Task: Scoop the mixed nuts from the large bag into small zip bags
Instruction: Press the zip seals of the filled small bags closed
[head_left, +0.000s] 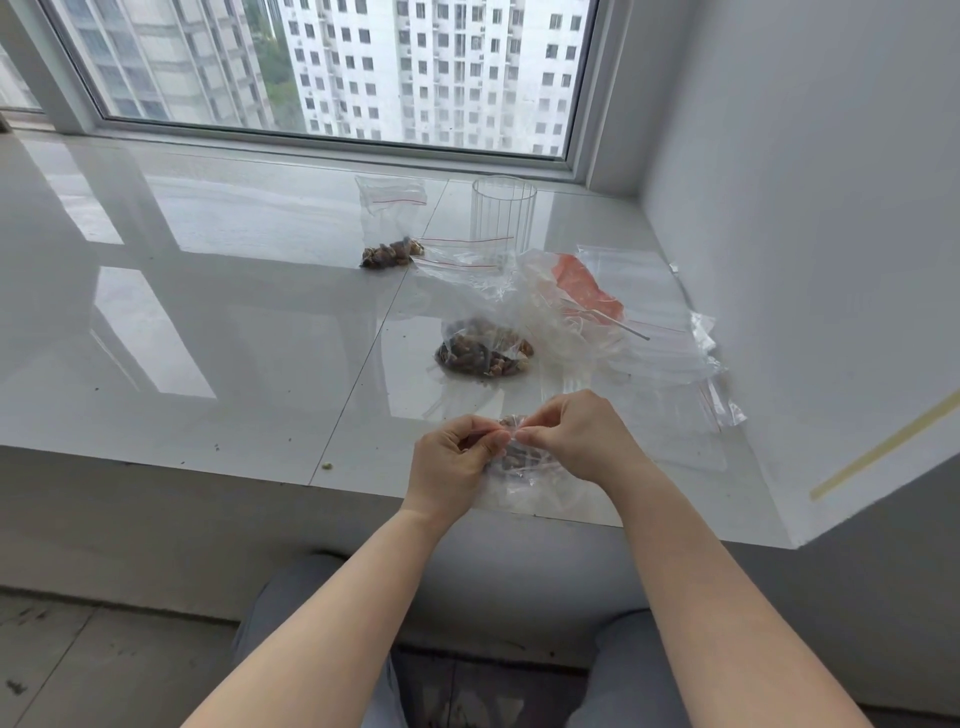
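Observation:
A small clear zip bag (524, 465) with brown nuts in it lies at the front edge of the white sill. My left hand (457, 460) and my right hand (571, 436) both pinch its top strip, fingertips nearly meeting. Behind them the large clear bag (485, 348) holds a heap of mixed nuts. Farther back a second small zip bag (392, 249) with nuts lies flat. An orange scoop (584, 291) rests under crumpled plastic to the right.
A clear ribbed cup (504, 215) stands near the window. Several empty zip bags (670, 332) are piled at the right against the wall. Crumbs (327, 466) dot the sill's front edge. The glossy sill (208, 312) stretches left; my knees are below.

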